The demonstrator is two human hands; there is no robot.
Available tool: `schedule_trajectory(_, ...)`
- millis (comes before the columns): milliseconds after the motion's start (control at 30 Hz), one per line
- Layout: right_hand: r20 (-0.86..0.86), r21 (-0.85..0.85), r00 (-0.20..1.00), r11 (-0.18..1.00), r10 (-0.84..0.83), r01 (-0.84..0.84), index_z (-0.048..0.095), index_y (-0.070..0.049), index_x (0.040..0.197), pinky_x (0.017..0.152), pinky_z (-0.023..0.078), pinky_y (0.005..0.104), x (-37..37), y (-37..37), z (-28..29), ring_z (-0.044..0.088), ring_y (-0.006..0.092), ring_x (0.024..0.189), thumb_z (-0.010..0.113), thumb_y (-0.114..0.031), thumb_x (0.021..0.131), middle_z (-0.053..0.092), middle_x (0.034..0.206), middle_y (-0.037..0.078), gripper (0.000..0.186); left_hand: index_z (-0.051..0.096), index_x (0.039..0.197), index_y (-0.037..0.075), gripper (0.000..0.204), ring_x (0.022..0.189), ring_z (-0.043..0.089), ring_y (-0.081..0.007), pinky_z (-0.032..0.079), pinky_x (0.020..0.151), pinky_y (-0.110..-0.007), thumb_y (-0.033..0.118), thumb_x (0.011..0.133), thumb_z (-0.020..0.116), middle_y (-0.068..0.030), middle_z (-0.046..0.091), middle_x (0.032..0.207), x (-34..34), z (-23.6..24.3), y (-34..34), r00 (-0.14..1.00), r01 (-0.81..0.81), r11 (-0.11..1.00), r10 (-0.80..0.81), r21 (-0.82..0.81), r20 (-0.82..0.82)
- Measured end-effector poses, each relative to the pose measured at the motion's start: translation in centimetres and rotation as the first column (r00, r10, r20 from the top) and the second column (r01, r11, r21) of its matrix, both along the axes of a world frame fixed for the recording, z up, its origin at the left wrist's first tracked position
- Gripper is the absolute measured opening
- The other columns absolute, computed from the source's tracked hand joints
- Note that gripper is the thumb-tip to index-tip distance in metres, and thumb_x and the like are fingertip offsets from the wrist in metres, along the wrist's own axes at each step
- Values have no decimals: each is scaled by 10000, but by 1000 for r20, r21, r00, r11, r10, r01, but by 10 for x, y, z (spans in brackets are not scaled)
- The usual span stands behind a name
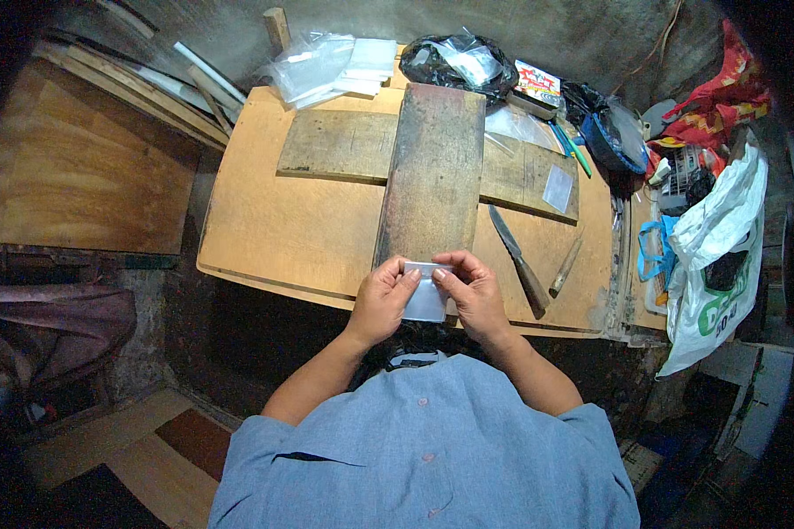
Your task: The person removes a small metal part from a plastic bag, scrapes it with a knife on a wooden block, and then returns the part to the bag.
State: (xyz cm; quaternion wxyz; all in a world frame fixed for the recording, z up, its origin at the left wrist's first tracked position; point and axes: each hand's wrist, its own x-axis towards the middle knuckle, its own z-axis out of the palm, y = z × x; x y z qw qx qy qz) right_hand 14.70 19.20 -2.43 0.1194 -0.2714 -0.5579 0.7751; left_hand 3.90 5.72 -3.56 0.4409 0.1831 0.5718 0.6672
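Between my two hands is a small clear plastic sleeve [426, 303], held at the near end of a long dark wooden board [434, 167]. My left hand [383, 300] pinches its left upper edge with thumb and fingers. On the other side, my right hand [474, 291] grips the right upper edge, thumb on top. Right of my hands lie a knife [513, 256] with a long blade and wooden handle, and a short wooden stick [565, 267]. A similar clear sleeve [558, 188] rests on the crosswise wooden board [335, 145] beneath the dark one.
Clear plastic sheets [362, 66], a black plastic bag [459, 66] and a small printed box [536, 84] line the back of the wooden table [273, 229]. Pens [573, 148] lie at the back right. A white plastic bag [713, 256] hangs at the right edge.
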Motion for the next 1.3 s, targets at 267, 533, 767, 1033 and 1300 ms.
schedule_trajectory(267, -37, -17, 999, 1000, -2, 1, 662, 4, 1015, 738, 505, 242, 1, 5, 0, 607, 80, 802, 649, -41, 893, 669, 895, 28, 131, 590, 998, 28, 152, 732, 540, -39, 454, 653, -222, 130, 1008, 477, 14, 600, 827, -5, 4, -2, 1000, 2, 1000, -2, -10, 21)
schedule_trajectory(533, -89, 90, 996, 996, -1, 9, 668, 21, 1007, 764, 516, 259, 2, 5, -9, 635, 111, 823, 618, 23, 865, 686, 898, 58, 150, 606, 1079, 1, 192, 823, 585, -74, 494, 748, -239, 67, 979, 457, -25, 629, 915, -4, 3, 1, 993, -61, 997, 55, 53, 106)
schedule_trajectory(767, -92, 143, 996, 990, 13, 0, 692, 22, 998, 772, 527, 261, 5, 2, -6, 647, 115, 842, 600, 43, 856, 702, 911, 72, 171, 618, 1063, -14, 229, 806, 604, -88, 507, 736, -246, 16, 946, 424, -43, 642, 913, -3, 8, 1, 990, -98, 994, 93, 42, 104)
schedule_trajectory(1033, -33, 225, 999, 974, -22, 29, 696, 29, 977, 769, 533, 265, 2, 3, -1, 654, 126, 842, 582, 49, 851, 709, 915, 86, 171, 579, 1130, -5, 219, 803, 614, -83, 514, 722, -240, 63, 975, 440, -51, 647, 928, -6, 4, 5, 977, -101, 994, 93, 38, 191)
schedule_trajectory(1300, -39, 169, 997, 984, 65, -57, 640, 36, 1071, 805, 509, 261, 3, 5, -8, 624, 117, 919, 524, 0, 901, 675, 994, 89, 209, 547, 1152, 8, 185, 808, 614, -83, 517, 725, -251, 90, 999, 483, -57, 644, 943, -6, -1, 4, 971, -63, 997, 49, 49, 236)
